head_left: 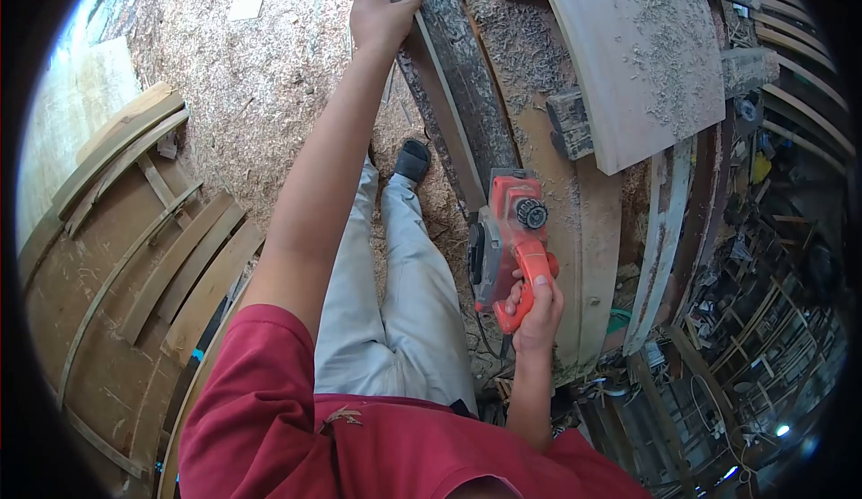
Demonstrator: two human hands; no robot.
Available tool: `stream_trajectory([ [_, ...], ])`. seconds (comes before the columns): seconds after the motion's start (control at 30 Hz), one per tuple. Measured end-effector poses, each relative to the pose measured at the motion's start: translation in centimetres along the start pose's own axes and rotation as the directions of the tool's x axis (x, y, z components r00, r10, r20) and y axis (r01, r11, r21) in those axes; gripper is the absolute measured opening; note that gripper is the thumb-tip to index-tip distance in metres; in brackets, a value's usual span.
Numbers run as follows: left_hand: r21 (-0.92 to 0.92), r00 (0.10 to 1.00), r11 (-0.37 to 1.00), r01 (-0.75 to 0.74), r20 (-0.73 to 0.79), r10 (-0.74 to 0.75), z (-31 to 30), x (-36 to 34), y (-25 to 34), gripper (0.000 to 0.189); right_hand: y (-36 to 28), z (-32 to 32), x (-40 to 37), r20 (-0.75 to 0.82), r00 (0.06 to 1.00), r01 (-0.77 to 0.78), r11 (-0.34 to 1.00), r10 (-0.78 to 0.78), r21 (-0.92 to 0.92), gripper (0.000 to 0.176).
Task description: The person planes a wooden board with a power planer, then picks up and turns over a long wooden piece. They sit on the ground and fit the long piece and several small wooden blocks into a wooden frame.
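My right hand (536, 312) is wrapped round the rear handle of a red electric planer (521, 220), which has a black knob on top and a grey side. The planer's front end is at the near end of a long narrow wooden strip (440, 95). Farther up, my left hand (382, 16) grips this strip, thumb over its upper edge and fingers on the other side. A rough, weathered beam (471, 86) lies beside the strip on the right.
Wide pale board (637, 50) strewn with shavings at upper right, resting on wooden blocks (571, 123). Curved wooden pieces (184, 265) lie at left. Shavings cover the ground (242, 95). A dark cord hangs below the planer. Wood scraps and clutter lie at lower right.
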State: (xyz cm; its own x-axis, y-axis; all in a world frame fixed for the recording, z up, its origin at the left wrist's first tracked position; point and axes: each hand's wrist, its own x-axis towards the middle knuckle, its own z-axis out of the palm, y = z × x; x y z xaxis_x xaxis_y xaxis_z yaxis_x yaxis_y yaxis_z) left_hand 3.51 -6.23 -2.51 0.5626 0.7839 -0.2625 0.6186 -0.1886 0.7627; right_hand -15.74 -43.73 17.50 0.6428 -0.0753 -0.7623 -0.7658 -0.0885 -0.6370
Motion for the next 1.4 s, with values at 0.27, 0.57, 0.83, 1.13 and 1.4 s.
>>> stream_trajectory([
  [0.27,0.154,0.987,0.984,-0.092,-0.119,0.111,0.3,-1.7,0.8,0.094,0.5,-0.6,0.0,-0.03,1.0,0.007,1.0,-0.006,0.029,0.038],
  [0.57,0.187,0.886,0.897,-0.4,-0.171,0.431,2.8,-1.3,-3.0,0.097,0.9,-1.1,-0.6,-0.004,1.0,-0.005,1.0,0.005,0.001,0.033],
  [0.83,0.045,0.913,0.926,-0.375,-0.156,0.378,1.9,-1.7,-2.7,0.092,0.6,-0.5,-0.9,0.019,1.0,-0.024,0.999,0.024,0.034,0.033],
  [1.13,-0.022,0.939,0.945,-0.326,-0.12,0.321,1.4,-1.0,-3.1,0.094,0.1,0.8,-1.1,0.034,0.999,-0.015,1.0,0.015,0.002,0.034],
  [1.4,-0.122,0.942,0.934,-0.335,-0.062,0.33,1.6,-0.1,-4.4,0.091,-0.2,-0.4,-1.1,0.112,0.993,-0.035,0.997,0.044,-0.076,0.034],
])
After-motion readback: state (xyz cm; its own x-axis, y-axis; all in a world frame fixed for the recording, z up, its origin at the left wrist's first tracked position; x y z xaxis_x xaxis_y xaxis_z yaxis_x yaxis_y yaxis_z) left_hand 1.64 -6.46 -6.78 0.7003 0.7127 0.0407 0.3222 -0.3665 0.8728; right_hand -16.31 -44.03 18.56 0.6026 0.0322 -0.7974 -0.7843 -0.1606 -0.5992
